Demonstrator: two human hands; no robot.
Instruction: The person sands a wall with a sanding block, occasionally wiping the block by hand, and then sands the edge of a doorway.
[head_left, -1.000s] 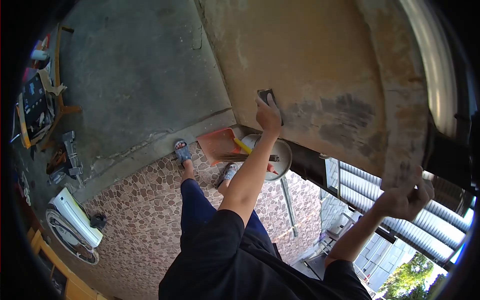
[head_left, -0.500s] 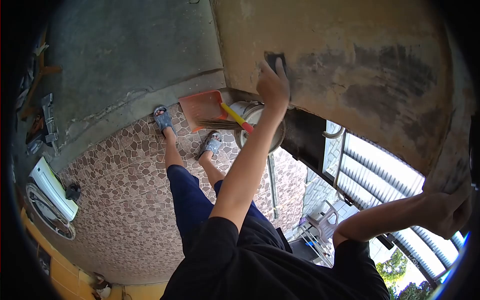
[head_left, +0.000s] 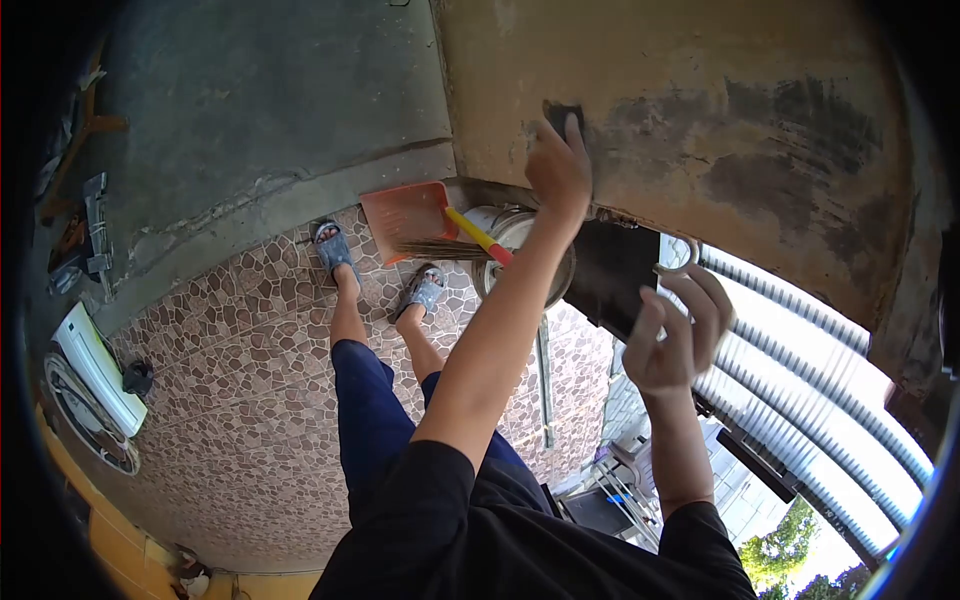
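Note:
My left hand (head_left: 560, 175) grips a dark flat pad (head_left: 566, 120), holding it against a tan wall (head_left: 640, 60) with grey-black smudges. The pad's lower part is covered by the fingers. My right hand (head_left: 680, 330) is raised in front of a dark panel and the corrugated sheets, away from the wall surface. Its fingers are bent, with the thumb apart, and nothing shows between them. Below my left forearm stand a round bucket (head_left: 515, 232) and a broom (head_left: 478, 232) with a yellow and red handle.
An orange dustpan (head_left: 405, 215) leans in the corner near my sandalled feet. Corrugated sheets (head_left: 800, 360) let in light at the right. Stone-patterned tiles (head_left: 250, 370) cover the floor. A white case (head_left: 100, 365) and a coiled item stand at the left, and a chair (head_left: 625, 465) sits behind.
My right hand has come from the far right edge towards the middle, its fingers loosening. My left hand and pad have shifted slightly to the right along the wall, partly with the camera's movement.

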